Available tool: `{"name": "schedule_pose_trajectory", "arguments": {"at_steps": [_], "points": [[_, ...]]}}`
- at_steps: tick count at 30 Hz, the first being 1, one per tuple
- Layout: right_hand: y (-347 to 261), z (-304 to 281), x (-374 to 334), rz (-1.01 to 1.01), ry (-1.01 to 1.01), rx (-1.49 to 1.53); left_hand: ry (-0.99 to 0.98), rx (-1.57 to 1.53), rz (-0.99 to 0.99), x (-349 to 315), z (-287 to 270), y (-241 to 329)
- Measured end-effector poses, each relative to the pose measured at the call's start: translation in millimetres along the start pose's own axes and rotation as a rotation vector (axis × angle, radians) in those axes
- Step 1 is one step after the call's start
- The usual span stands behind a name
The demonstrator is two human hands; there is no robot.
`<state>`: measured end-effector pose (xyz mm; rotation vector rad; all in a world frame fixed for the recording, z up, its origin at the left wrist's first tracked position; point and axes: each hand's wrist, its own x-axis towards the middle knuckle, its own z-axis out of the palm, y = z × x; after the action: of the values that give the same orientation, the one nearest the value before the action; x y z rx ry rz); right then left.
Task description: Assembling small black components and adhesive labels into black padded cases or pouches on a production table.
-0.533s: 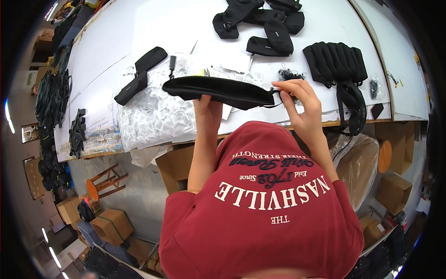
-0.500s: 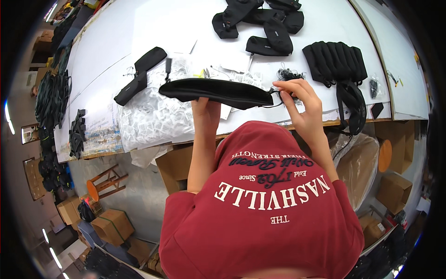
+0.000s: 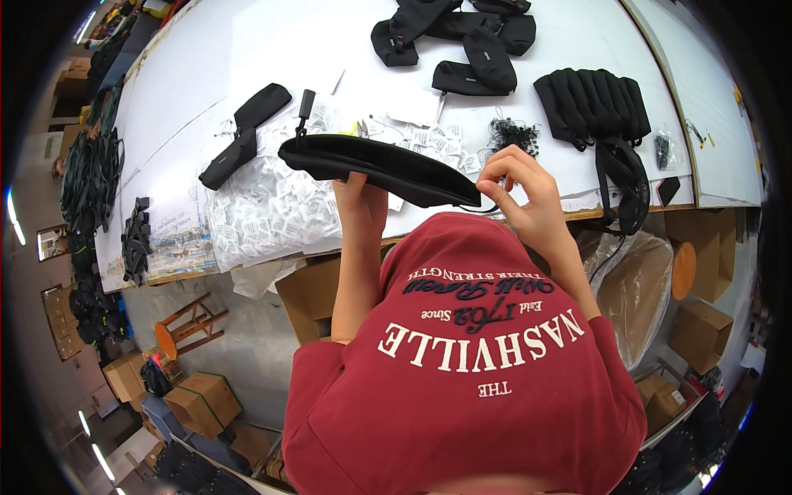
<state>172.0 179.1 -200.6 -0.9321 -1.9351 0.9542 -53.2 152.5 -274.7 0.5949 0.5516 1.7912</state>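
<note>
A long black zip pouch [image 3: 375, 171] is held up over the near edge of the table, its mouth gaping. My left hand [image 3: 360, 196] grips it from below near the middle, thumb against the near side, the other fingers hidden behind. A zipper pull [image 3: 306, 105] stands up at the pouch's left end. At the right end, my right hand [image 3: 525, 188] is closed in a pinch beside a thin black cord [image 3: 480, 209]; exactly what lies between the fingertips is too small to make out. Behind that hand rests a tangle of black cords [image 3: 513, 136].
White labels in a clear plastic bag [image 3: 268, 210] cover the table left of my hands. Two black pouches [image 3: 246, 136] lie beyond it. Further off is a pile of black pouches [image 3: 474, 74]; a row of them [image 3: 596, 107] lies right. A wooden stool [image 3: 186, 326] stands on the floor at left.
The pouch has tilted, its right end lower, and its mouth shows wider. My right hand has moved slightly down and left, its fingers drawn in from a looser spread to the pouch's end.
</note>
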Motion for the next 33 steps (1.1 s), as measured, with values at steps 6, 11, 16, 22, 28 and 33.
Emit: {"name": "schedule_pose_trajectory", "arguments": {"at_steps": [6,11,16,22,28,33], "points": [[1,-5,-7,0.032,-0.127,0.021,0.143,-0.039,-0.003,1,18,3],[-2,-11,-1,0.035,-0.097,0.063,0.174,0.110,-0.130,4,33,5],[-25,-9,40,-0.139,0.245,-0.076,0.069,0.272,-0.281,2,61,3],[-21,-12,55,-0.297,0.228,-0.275,-0.022,0.297,-0.345,-3,68,1],[-23,-13,39,-0.381,0.092,-0.358,0.131,0.237,-0.376,-6,68,0],[-32,-4,14,-0.296,-0.139,-0.095,0.204,0.016,-0.409,11,41,2]]}}
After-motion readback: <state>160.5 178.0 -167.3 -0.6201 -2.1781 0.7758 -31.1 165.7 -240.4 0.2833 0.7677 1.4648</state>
